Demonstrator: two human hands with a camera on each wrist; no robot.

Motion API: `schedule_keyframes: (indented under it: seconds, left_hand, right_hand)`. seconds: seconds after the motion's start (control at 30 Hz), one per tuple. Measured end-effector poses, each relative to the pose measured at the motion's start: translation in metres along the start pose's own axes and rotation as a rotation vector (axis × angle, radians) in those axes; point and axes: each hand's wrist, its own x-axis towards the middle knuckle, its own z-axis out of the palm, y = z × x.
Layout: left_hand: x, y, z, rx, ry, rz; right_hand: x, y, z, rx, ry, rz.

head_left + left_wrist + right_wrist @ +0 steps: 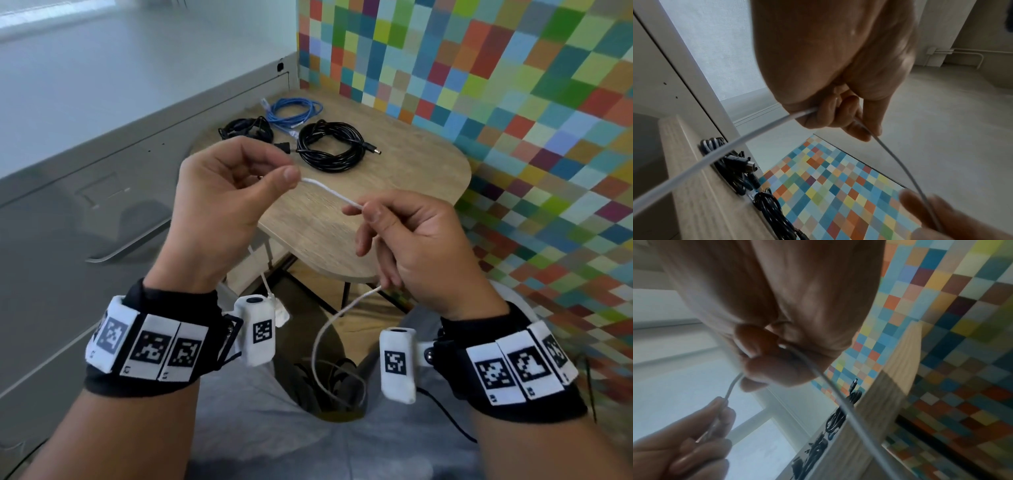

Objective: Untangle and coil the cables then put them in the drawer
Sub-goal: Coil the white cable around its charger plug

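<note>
- The white cable (330, 193) vanishes inside both hands; its tail drops between the knees, its end lost in dark clutter.
- The desk (428, 178) hides its near legs.
- The right wrist view is motion-blurred.

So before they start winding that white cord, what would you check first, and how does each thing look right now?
1. Left hand pinching the white cable: ok.
2. Right hand gripping the same cable: ok.
3. Stretch between the hands free of knots: ok.
4. Hanging slack below untangled: cannot tell; it loops down toward the lap.
5. Other cables coiled on the wooden table, namely the blue cable and the black cable: ok.
6. Drawer open and ready: cannot tell.
</note>
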Motion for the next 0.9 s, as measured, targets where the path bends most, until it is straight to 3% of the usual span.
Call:
schedule_keyframes:
  seconds: [0.13,0.33,0.43,0.53,0.6,0.67,0.73,0.83,0.9]
  left_hand:
    - [-0.001,0.001,-0.001,0.095,-0.025,0.011]
    - [-0.010,-0.001,0.015,0.347,-0.233,-0.007]
    - [-0.008,-0.005,0.014,0.335,-0.273,-0.080]
    - [-0.005,-0.006,0.008,0.455,-0.566,-0.254]
    - [-0.007,-0.008,0.004,0.566,-0.722,-0.310]
    - [-0.006,-0.012,-0.001,0.584,-0.709,-0.323]
    - [-0.004,-0.015,-0.006,0.419,-0.605,-0.328]
    - [-0.002,-0.012,-0.008,0.167,-0.433,-0.320]
    - [-0.003,-0.008,-0.004,0.087,-0.388,-0.361]
  right_hand:
    - [0.003,0.006,-0.005,-0.094,0.103,-0.042]
    - [-0.002,0.000,0.012,-0.115,-0.053,-0.012]
    - [0.000,0.000,0.010,-0.185,0.106,-0.072]
    - [0.001,-0.004,-0.002,-0.143,0.319,-0.176]
    - [0.004,-0.005,-0.013,0.034,0.447,-0.210]
    - [0.007,-0.004,-0.024,0.146,0.524,-0.185]
    - [0.007,0.000,-0.031,-0.007,0.505,-0.109]
    - [0.006,0.008,-0.028,-0.361,0.280,0.095]
    - [0.006,0.010,-0.020,-0.411,0.206,0.153]
